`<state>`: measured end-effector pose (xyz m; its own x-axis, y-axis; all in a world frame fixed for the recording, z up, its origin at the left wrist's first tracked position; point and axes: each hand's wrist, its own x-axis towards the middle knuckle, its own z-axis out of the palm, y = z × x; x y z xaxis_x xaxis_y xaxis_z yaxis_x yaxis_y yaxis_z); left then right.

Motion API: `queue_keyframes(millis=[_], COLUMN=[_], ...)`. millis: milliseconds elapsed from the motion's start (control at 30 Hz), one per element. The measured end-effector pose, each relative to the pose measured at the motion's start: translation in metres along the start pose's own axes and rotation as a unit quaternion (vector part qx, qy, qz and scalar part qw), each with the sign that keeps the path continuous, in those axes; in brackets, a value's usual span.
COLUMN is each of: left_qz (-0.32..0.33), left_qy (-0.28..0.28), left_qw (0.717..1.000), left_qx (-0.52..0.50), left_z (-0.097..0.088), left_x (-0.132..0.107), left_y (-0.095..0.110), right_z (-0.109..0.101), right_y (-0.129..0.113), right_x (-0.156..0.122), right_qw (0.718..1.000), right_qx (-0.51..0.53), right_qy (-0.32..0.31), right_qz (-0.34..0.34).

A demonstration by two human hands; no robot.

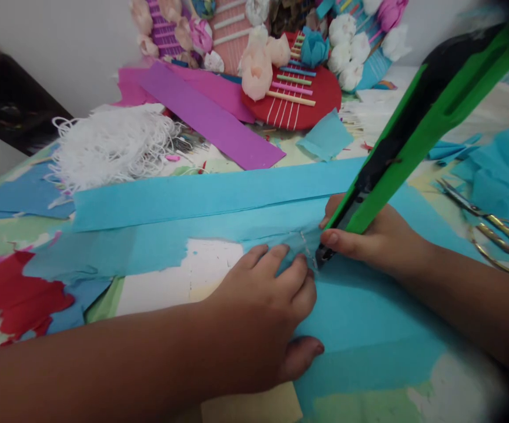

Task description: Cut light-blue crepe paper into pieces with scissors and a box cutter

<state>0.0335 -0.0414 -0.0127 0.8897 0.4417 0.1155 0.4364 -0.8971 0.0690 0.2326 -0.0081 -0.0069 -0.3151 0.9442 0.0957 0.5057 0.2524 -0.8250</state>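
Note:
My left hand (263,311) lies palm down, fingers slightly bent and apart, on light blue crepe paper (369,311). Its fingertips rest by a wrinkled fold in the paper, where a dashed whitish line runs. In my right hand (382,235) is a long green and black tool, seemingly a utility knife (395,147). Thumb and fingers grip it close to its lower end. The tool slants up to the right, its dark tip down at the paper just beside my left fingers. Whether a blade shows there I cannot make out. A folded light blue strip (201,197) lies behind my hands.
White string (109,147) is heaped at left, near purple strips (210,117). Decorated discs, including a red disc (329,100) with sticks and paper flowers, stand behind. Gold-handled scissors (501,226) lie at right. Red scraps (20,288) are at left.

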Motion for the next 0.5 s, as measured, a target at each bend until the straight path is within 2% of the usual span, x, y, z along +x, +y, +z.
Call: queue_keyframes(millis=[100,267,367,500], left_qz=[-0.005,0.000,-0.003,-0.007], left_qy=[0.007,-0.005,0.003,0.014], left_qw=[1.000,1.000,1.000,1.000], left_qx=[-0.002,-0.006,-0.006,-0.009], left_z=[0.000,-0.001,-0.001,0.000], left_x=[-0.001,0.000,0.000,-0.001], left_y=[0.000,0.000,0.000,0.001], right_z=[-0.001,-0.001,-0.002,-0.002], right_y=[-0.001,-0.007,-0.017,-0.026], right_x=[-0.003,-0.006,-0.008,-0.009], right_qw=[1.000,1.000,0.999,0.997], right_qx=[0.025,-0.012,-0.050,-0.050], right_qy=[0.001,0.004,0.018,-0.003], right_qz=[-0.006,-0.020,0.013,0.055])
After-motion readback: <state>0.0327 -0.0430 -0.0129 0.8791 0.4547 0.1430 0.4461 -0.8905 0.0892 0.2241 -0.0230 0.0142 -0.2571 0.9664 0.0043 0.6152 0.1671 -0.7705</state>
